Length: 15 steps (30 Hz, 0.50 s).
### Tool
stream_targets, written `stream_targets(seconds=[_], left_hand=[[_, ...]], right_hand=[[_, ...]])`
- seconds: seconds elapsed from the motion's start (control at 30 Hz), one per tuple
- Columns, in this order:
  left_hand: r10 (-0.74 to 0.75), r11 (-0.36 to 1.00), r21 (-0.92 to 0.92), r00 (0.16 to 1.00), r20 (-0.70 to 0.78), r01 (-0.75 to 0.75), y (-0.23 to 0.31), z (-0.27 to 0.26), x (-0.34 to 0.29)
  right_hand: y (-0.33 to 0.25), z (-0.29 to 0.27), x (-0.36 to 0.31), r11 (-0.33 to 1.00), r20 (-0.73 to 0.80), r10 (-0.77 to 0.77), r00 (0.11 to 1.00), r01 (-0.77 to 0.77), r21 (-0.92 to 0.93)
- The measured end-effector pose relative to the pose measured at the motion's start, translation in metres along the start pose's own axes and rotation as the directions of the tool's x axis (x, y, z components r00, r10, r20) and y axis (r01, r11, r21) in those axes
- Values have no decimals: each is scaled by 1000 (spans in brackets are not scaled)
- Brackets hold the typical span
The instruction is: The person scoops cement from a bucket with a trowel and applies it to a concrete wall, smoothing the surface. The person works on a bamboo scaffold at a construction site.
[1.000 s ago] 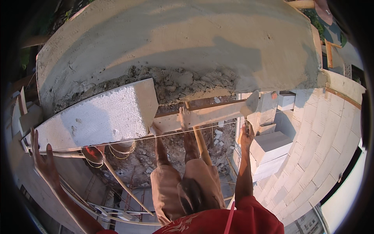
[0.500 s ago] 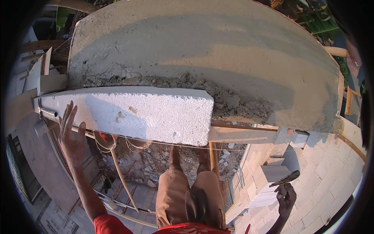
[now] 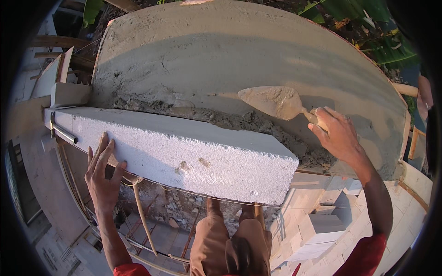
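Observation:
A long white lightweight concrete block lies along the near edge of a grey mortar-covered surface. Behind it runs a rough ridge of wet mortar. My left hand is open, its fingers stretched upward against the block's near face toward the left end. In my right hand is a pointed trowel, gripped by its handle. Its blade, coated in mortar, points left, over the surface just beyond the ridge. Whether the blade touches that surface I cannot tell.
A hammer-like metal tool sits at the block's left end. A thin string passes under the block's lower edge. Below are rubble ground, a wooden pole and stacked white blocks. Leaves border the far right.
My right hand has come up from the lower right, bringing the trowel over the mortar. My left hand has come against the block. The view has shifted, and the block's right end appears lower.

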<state>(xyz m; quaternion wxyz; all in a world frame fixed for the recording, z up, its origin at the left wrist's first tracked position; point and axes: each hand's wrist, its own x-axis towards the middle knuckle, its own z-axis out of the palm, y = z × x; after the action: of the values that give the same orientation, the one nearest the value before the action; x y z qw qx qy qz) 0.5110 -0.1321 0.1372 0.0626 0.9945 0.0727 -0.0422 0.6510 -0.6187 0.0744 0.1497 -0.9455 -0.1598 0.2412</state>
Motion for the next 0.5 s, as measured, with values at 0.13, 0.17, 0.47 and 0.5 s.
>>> stream_targets(seconds=[0.13,0.17,0.47,0.5], left_hand=[[20,1000,-15,1000,-6,-21,0,1,1],[25,999,-27,1000,-7,-25,0,2,2],[49,997,-54,999,9,-48,-7,6,-2],[51,997,-52,999,14,-50,-8,6,-1]], right_hand=[[-35,31,63,989,99,-96,990,106,-104],[-44,37,77,987,125,-131,984,141,-75],[-86,79,123,951,76,-294,953,300,-81],[-88,82,123,947,67,-303,951,308,-90]])
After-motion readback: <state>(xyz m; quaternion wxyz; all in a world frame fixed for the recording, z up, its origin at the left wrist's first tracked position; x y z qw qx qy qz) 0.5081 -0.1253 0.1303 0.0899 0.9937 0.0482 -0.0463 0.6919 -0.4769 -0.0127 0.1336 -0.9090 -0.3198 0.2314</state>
